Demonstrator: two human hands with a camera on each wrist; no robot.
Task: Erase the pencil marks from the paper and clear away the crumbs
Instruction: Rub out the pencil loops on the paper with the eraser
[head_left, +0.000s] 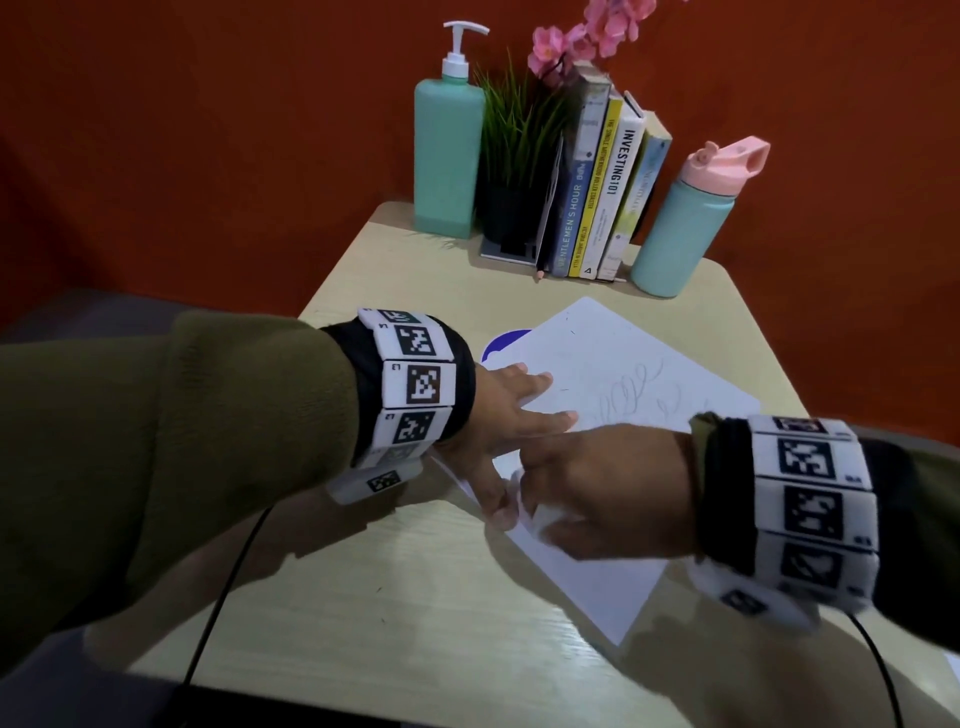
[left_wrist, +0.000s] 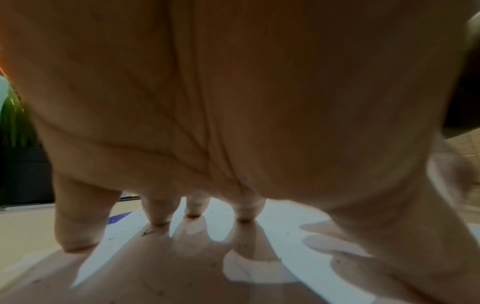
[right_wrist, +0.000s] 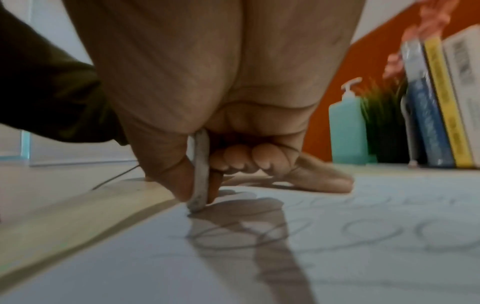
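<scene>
A white paper lies at an angle on the table, with faint pencil loops drawn on it. My left hand is spread flat on the paper's left edge, its straight fingers pressing down. My right hand pinches a thin whitish eraser between thumb and forefinger. The eraser's tip touches the paper near that edge, close to my left thumb. In the right wrist view, grey loops run off to the right of the eraser. Small dark specks dot the paper near my left fingertips.
Along the back of the light wooden table stand a teal pump bottle, a potted plant, several books and a teal bottle with a pink lid. Something blue shows under the paper's far-left edge.
</scene>
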